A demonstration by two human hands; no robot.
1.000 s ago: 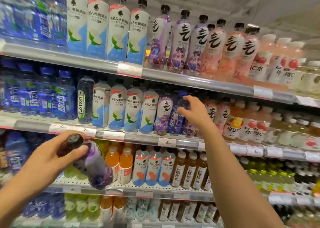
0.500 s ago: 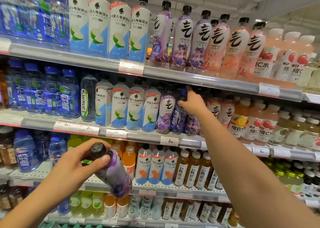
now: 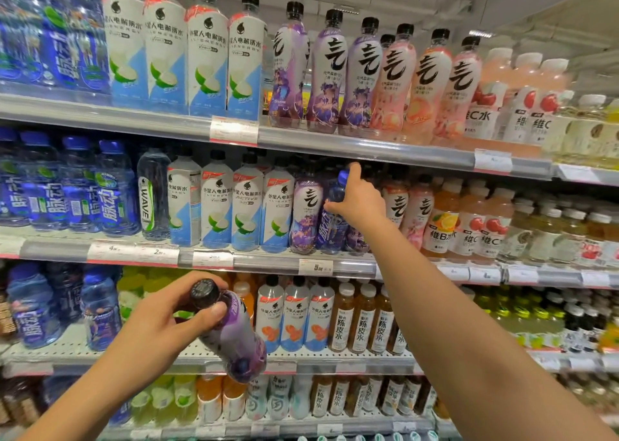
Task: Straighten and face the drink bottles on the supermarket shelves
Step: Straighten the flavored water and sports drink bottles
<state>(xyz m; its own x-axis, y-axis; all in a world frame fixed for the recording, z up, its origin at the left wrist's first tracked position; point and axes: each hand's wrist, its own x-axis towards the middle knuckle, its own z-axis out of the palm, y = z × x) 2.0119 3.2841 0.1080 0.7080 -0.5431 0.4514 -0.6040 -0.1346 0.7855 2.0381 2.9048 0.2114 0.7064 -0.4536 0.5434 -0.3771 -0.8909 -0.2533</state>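
My left hand (image 3: pixel 160 323) grips a purple bottle (image 3: pixel 234 336) by its neck, just under the black cap, tilted with the base pointing away and down, in front of the third shelf. My right hand (image 3: pixel 360 202) reaches into the second shelf and holds a blue bottle (image 3: pixel 333 216) that stands among the purple bottles; my thumb lies on its front and my index finger points up past its blue cap. A purple bottle (image 3: pixel 306 216) stands upright just left of the blue one.
The top shelf rail (image 3: pixel 368 150) runs just above my right hand. White-and-blue bottles (image 3: pixel 248 209) stand left of the purple ones, pink bottles (image 3: pixel 418 216) to the right. Orange and brown bottles (image 3: pixel 361 320) fill the third shelf behind my left hand.
My right hand has settled onto the blue bottle on the second shelf. My left hand keeps its hold on the purple bottle, held slightly higher in the view.
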